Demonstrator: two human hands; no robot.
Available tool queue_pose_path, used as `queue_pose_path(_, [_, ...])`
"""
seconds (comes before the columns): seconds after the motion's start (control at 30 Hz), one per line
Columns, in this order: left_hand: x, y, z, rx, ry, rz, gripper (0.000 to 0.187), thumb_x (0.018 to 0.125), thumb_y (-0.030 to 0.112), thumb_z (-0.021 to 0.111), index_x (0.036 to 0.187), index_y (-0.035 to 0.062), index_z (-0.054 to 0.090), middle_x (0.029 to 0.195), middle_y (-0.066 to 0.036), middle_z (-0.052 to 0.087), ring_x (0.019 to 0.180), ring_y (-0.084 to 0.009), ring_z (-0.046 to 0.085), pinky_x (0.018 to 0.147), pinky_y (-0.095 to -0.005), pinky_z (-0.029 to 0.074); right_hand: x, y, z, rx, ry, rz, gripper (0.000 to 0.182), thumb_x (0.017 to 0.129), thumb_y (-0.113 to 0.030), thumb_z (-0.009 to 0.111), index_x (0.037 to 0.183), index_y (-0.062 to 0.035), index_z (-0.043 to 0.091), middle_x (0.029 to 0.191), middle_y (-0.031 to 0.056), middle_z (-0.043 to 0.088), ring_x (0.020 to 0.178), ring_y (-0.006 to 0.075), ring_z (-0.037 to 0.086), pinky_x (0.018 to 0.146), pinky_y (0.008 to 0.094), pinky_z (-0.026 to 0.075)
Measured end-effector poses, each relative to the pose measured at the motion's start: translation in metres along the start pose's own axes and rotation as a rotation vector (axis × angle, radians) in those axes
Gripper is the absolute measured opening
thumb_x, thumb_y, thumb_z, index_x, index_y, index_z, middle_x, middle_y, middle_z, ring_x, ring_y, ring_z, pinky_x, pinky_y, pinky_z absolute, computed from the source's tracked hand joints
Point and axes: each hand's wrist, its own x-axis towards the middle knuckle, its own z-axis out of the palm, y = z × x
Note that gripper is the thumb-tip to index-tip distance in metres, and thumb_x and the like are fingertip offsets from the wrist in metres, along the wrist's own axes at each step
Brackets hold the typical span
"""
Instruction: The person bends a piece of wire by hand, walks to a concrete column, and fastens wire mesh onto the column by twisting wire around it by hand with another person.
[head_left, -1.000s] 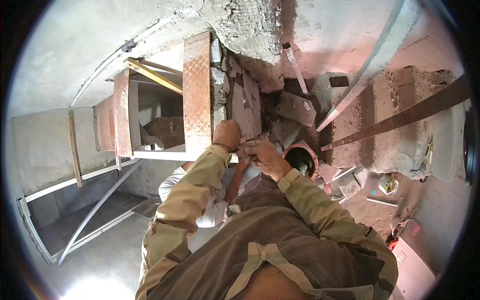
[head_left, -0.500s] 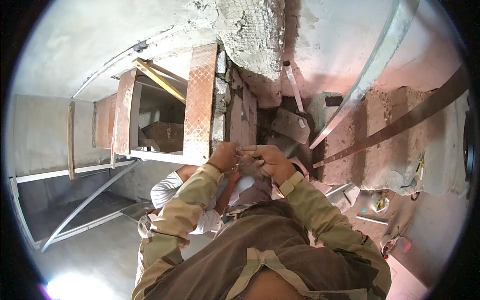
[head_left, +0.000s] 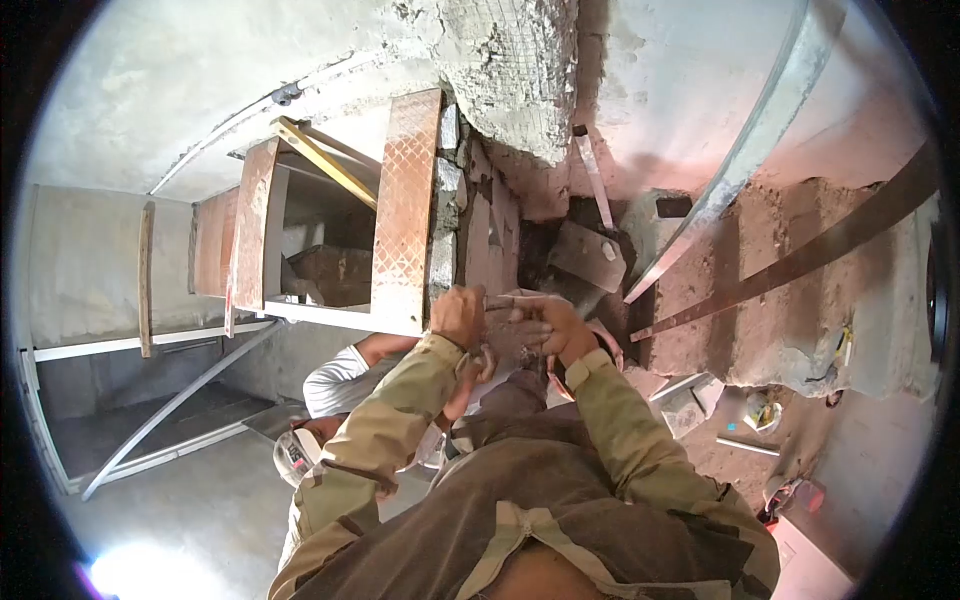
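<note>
My left hand [head_left: 458, 317] is closed in a fist beside the end of the rough brick edge [head_left: 443, 250]. Just to its right is my right hand [head_left: 548, 322], its thumb side pinched and the other fingers loosely bent. Between the two hands runs a short thin piece [head_left: 498, 302], too small to name. Below my left hand, another person's hand [head_left: 480, 370] reaches up, close to my left sleeve. A wooden-faced panel with a diamond pattern [head_left: 405, 200] stands left of my hands.
A co-worker in a pale sleeve [head_left: 335, 382] and a cap [head_left: 295, 455] is below left. A yellow bar [head_left: 325, 162] slants across the frame opening. Steps [head_left: 770, 260] with long metal rails [head_left: 740, 165] lie right. A loose slab [head_left: 587, 255] rests ahead.
Both my hands have shifted slightly down and the right hand's fingers have straightened somewhat. The co-worker's hand shows more clearly below my left hand, and the cap has come into fuller view.
</note>
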Motion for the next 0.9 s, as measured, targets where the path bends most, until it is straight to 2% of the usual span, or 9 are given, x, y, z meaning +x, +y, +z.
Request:
queue_pose_path(0.07, [-0.002,0.001,-0.007,-0.053,0.011,-0.026,0.016,0.081,0.01,0.065,0.097,0.0083,0.069,0.079,-0.022,0.069,0.076,-0.0412,0.07,0.065,-0.05,0.055,0.009,-0.011,-0.004,0.291,-0.251,0.116,0.016,0.091,-0.014,0.059,0.094,-0.0021,0.07,0.076,0.0097,0.069,0.067,0.0175,0.067,0.048,0.0331,0.047])
queue_pose_path(0.13, [0.001,0.001,-0.013,-0.105,0.034,-0.043,0.017,0.081,0.009,0.065,0.097,0.0085,0.07,0.078,-0.022,0.069,0.076,-0.0409,0.07,0.066,-0.0501,0.055,0.027,-0.013,-0.022,-1.126,0.153,-0.443,0.018,0.093,-0.013,0.06,0.095,-0.0014,0.073,0.071,0.003,0.067,0.049,0.0116,0.052,0.044,0.0275,0.041])
queue_pose_path(0.27, [-0.001,0.002,-0.013,-0.17,0.103,-0.172,0.019,0.081,0.009,0.064,0.098,0.0081,0.071,0.078,-0.023,0.07,0.078,-0.0408,0.071,0.069,-0.0499,0.057,0.034,-0.012,-0.072,-0.974,0.213,-0.389,0.019,0.091,-0.014,0.064,0.098,0.0015,0.073,0.08,0.0089,0.07,0.067,0.015,0.063,0.06,0.0316,0.05])
queue_pose_path(0.37, [-0.003,-0.003,0.0,-0.169,0.229,-0.15,0.012,0.089,0.014,0.062,0.095,0.0054,0.068,0.077,-0.024,0.068,0.072,-0.045,0.068,0.064,-0.0536,0.053,0.029,0.001,-0.073,-0.866,0.251,-0.333,0.022,0.09,-0.014,0.066,0.1,0.0035,0.073,0.085,0.0128,0.072,0.079,0.0173,0.07,0.071,0.0343,0.056])
queue_pose_path(0.47, [-0.001,-0.002,-0.001,-0.242,0.247,-0.174,0.014,0.088,0.012,0.063,0.099,0.0044,0.062,0.078,-0.025,0.068,0.073,-0.0457,0.068,0.064,-0.0537,0.053,0.027,0.016,0.015,-0.202,0.08,-0.27,0.023,0.093,-0.019,0.07,0.11,-0.0041,0.072,0.095,0.0025,0.07,0.07,0.0125,0.062,0.062,0.028,0.051])
queue_pose_path(0.53, [0.001,-0.001,-0.007,-0.222,0.234,-0.19,0.015,0.088,0.012,0.064,0.1,0.0043,0.06,0.077,-0.025,0.068,0.073,-0.0461,0.068,0.063,-0.0537,0.053,0.039,0.005,0.053,-0.212,0.13,-0.139,0.026,0.094,-0.021,0.071,0.114,-0.0041,0.069,0.097,0.0009,0.069,0.069,0.0103,0.06,0.064,0.0254,0.051])
queue_pose_path(0.67, [0.002,-0.004,-0.009,-0.213,0.229,-0.216,0.012,0.09,0.014,0.06,0.1,0.0069,0.058,0.076,-0.026,0.068,0.075,-0.0463,0.068,0.066,-0.0545,0.052,0.053,0.016,0.064,-0.172,0.235,-0.194,0.024,0.093,-0.023,0.073,0.108,-0.0046,0.071,0.09,-0.0021,0.066,0.068,0.0067,0.057,0.062,0.0237,0.048])
queue_pose_path(0.77, [0.004,-0.004,-0.015,-0.292,0.164,-0.263,0.016,0.089,0.017,0.066,0.099,0.0059,0.06,0.078,-0.024,0.069,0.079,-0.0453,0.069,0.069,-0.0537,0.052,0.061,0.008,0.053,-0.363,0.265,-0.178,0.024,0.09,-0.026,0.077,0.103,-0.0064,0.073,0.08,-0.004,0.063,0.065,0.007,0.055,0.056,0.0243,0.043])
queue_pose_path(0.9, [0.007,-0.012,-0.022,-0.354,0.145,-0.222,0.015,0.086,0.019,0.073,0.093,0.0061,0.068,0.082,-0.021,0.071,0.079,-0.0423,0.069,0.069,-0.0499,0.053,0.091,0.016,0.025,-0.654,0.163,-0.408,0.027,0.083,-0.027,0.082,0.096,-0.0043,0.075,0.071,-0.0015,0.062,0.059,0.011,0.053,0.054,0.0298,0.041])
